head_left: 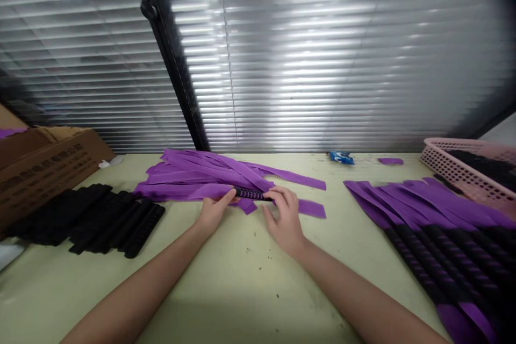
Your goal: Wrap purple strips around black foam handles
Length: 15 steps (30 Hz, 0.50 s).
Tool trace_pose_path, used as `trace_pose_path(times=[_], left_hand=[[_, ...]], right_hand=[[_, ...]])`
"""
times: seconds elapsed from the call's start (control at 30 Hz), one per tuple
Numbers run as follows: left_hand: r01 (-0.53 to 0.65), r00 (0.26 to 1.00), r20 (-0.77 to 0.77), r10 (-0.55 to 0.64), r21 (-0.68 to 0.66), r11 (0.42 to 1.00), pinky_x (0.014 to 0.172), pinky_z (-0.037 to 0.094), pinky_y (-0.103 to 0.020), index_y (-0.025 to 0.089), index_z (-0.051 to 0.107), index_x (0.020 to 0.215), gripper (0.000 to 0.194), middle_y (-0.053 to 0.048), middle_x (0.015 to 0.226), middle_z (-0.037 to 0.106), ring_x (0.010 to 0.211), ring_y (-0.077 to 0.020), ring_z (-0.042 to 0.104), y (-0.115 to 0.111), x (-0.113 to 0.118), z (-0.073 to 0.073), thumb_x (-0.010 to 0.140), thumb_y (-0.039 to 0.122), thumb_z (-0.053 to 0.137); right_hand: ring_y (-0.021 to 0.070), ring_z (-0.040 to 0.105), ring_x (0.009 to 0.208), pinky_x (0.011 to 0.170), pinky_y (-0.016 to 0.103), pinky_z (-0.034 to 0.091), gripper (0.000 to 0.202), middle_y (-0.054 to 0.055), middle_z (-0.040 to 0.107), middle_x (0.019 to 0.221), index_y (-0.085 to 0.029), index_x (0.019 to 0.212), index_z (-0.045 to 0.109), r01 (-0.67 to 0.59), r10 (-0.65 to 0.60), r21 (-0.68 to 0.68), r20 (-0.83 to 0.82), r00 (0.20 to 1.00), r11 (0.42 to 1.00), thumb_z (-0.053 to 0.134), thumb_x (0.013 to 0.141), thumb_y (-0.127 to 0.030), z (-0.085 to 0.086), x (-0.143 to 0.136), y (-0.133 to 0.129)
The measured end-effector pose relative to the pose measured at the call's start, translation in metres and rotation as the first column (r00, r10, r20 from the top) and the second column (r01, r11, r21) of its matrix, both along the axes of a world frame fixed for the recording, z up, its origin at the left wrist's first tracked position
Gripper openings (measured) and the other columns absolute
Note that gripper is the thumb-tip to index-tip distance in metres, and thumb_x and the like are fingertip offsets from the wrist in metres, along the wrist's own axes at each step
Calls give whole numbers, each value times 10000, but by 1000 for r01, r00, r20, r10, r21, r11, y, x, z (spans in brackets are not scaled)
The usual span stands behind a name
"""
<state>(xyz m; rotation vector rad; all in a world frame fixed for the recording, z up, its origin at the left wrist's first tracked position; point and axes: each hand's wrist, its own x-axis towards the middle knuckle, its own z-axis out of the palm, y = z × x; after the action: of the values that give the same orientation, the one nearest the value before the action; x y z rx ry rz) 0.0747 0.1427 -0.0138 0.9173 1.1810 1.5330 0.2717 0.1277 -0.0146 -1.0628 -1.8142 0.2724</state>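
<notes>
Counter edges: the far edge of the pale yellow-green counter (226, 290) meets white slatted blinds (306, 70), crossed by a slanting black post (171, 54). Open surface extends between the forearms, marked by scattered dark specks (260, 268). To the left, a stack of black ribbed sleeves (108, 220) lies beside a printed brown cardboard box (52, 164). To the right, black-and-purple sleeves threaded with purple strips (451, 252) lie in an overlapping row, near a pink perforated plastic basket (475, 172) holding dark contents.

Work position: a slim black sleeve with purple markings (249, 194) is held at mid-counter, in front of a loose pile of flat purple strips (193, 172). The left hand (215, 209) grasps its left end between thumb and fingers. The right hand (284, 217) has bent fingers on the right end, thumb near the lower edge; whether that grip is closed cannot be determined.

Far side: a blue packet (342, 158) and a small purple piece (391, 161) lie near the blinds.
</notes>
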Motion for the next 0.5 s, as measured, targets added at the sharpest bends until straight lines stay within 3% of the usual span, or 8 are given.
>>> trace_pose_path(times=[0.1, 0.17, 0.3, 0.4, 0.5], left_hand=[[-100, 986, 132, 99, 4, 995, 708, 575, -321, 123, 676, 677, 367, -32, 635, 695, 591, -166, 675, 5, -1, 0, 521, 383, 883], [-132, 975, 181, 130, -3, 991, 693, 580, -310, 117, 668, 646, 373, -36, 602, 687, 567, -154, 670, 7, -2, 1, 527, 401, 879], [-152, 966, 212, 149, -4, 988, 671, 585, -282, 117, 669, 662, 376, -43, 606, 696, 576, -149, 679, 7, -4, 3, 542, 408, 875], [-151, 965, 218, 149, -4, 988, 674, 588, -281, 120, 667, 699, 378, -35, 625, 701, 596, -152, 686, 6, -3, 4, 531, 381, 884], [-133, 964, 231, 133, -16, 991, 693, 586, -280, 123, 648, 730, 403, -34, 661, 705, 633, -159, 696, 6, -3, 5, 518, 367, 888]], right_hand=[[192, 600, 792, 714, 341, 507, 167, 47, 651, 908, -247, 874, 657, -277, 277, -86, -14, 961, 957, 504, 868, -181, 2, -2, -3], [153, 574, 650, 597, 288, 489, 164, 24, 662, 819, -234, 812, 671, -340, 330, -175, -84, 940, 924, 522, 836, -169, 1, -4, -2], [137, 568, 551, 492, 267, 474, 109, 29, 692, 796, -199, 837, 699, -283, 139, -402, -350, 926, 871, 631, 786, -269, -2, -5, 8], [127, 592, 509, 469, 279, 500, 286, 64, 705, 943, -177, 989, 682, -332, -25, -551, -541, 841, 766, 683, 766, -357, -5, -5, 16], [125, 643, 564, 562, 298, 563, 465, 95, 655, 1153, -181, 1119, 614, -374, -157, -572, -673, 722, 731, 750, 705, -343, -6, -5, 20]])
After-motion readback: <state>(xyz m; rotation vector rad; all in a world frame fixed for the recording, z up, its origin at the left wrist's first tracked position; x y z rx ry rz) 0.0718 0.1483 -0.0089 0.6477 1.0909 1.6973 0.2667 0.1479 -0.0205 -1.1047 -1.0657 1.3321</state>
